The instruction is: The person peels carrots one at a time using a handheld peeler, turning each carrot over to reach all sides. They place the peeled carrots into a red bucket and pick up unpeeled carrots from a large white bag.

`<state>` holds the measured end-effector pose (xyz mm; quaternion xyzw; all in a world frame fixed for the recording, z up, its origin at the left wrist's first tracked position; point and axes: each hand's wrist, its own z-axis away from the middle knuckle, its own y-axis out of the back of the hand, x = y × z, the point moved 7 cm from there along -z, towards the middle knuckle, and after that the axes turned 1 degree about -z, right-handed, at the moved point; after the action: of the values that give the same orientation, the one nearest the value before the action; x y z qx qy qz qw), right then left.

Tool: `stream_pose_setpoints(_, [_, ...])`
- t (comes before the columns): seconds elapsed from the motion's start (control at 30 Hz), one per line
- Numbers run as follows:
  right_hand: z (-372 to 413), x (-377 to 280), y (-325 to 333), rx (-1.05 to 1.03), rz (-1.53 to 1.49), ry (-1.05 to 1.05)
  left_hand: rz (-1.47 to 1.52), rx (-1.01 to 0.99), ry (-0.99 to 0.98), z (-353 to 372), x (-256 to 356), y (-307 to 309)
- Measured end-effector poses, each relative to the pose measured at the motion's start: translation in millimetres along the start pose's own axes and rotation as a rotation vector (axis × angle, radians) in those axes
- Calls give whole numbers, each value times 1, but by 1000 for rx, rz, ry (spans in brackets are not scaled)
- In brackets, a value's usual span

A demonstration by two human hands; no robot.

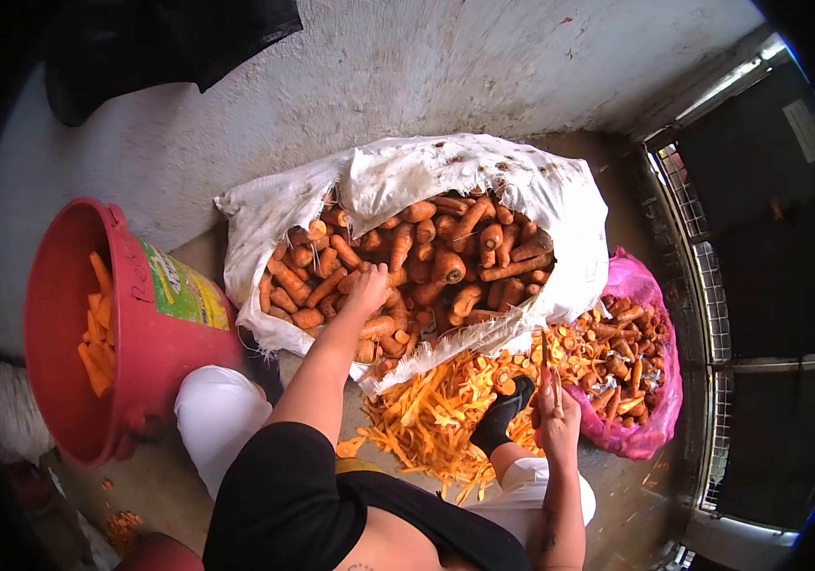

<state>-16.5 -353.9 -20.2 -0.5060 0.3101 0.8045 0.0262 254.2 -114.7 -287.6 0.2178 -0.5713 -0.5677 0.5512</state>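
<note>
My left hand point(367, 287) reaches into an opened white sack point(574, 205) full of unpeeled carrots point(448, 265). Its fingers are bent and close together against the carrots; what lies between them is hidden. Beside my right knee, my right hand point(560, 423) is closed around a knife point(546, 352), its narrow blade pointing up and away from me. A second thin, pale piece shows at the fingers, too small to name. Orange peelings point(427, 409) lie heaped on the floor between my legs, in front of the sack.
At the left stands a large red bucket point(165, 333) with peeled carrots point(96, 328) inside. A pink bag point(669, 381) at the right holds carrot ends and pieces. Behind the sack rises a pale wall point(407, 76); a dark gate point(769, 285) borders the right. My dark-shod foot point(505, 414) rests among the peelings.
</note>
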Motion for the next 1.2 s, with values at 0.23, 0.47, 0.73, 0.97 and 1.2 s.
stream_pose_setpoints(0.23, [2,-21,-8,6,-8,72,59,171,-41,27,23,68])
stream_pose_setpoints(0.47, [9,-23,-8,4,-66,99,570,285,-219,104,65,266])
stream_pose_setpoints(0.73, [0,-40,-10,88,-261,262,1905,-288,-42,126,127,194])
stream_pose_setpoints(0.97, [-5,-32,-34,76,-170,357,444,170,-224,167,91,230])
stream_pose_setpoints(1.2, [1,-42,-68,14,-289,373,87,418,-253,192,85,252])
